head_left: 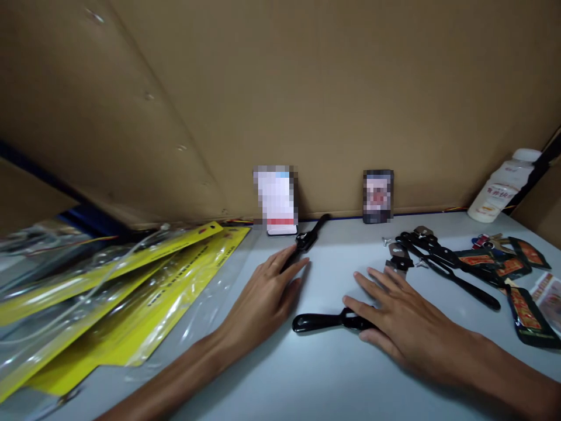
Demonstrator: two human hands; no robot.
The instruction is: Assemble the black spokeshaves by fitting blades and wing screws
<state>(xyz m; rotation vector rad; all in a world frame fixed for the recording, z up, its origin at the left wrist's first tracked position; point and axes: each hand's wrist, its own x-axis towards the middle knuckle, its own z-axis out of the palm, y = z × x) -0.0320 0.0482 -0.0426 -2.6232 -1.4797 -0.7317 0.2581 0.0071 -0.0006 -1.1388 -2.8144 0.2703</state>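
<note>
Left hand (272, 287) and right hand (405, 318) each at a black tool on the pale tabletop (263, 380).
The far tool (311, 237) slants beside the left phone (277, 196), its lower end behind the left fingertips; whether that hand grips it I cannot tell. The near tool (316, 323) lies crosswise in front, its right end under the right hand, which is loose, fingers spread. Beyond that hand are blades (395, 251), screws (385, 241) and more tools (477, 292), with packets (539, 327) and a bottle (495, 190) at right. The right phone (377, 196) stands against the board (333, 105). Yellow cards (186, 286) in clear plastic lie at left.
</note>
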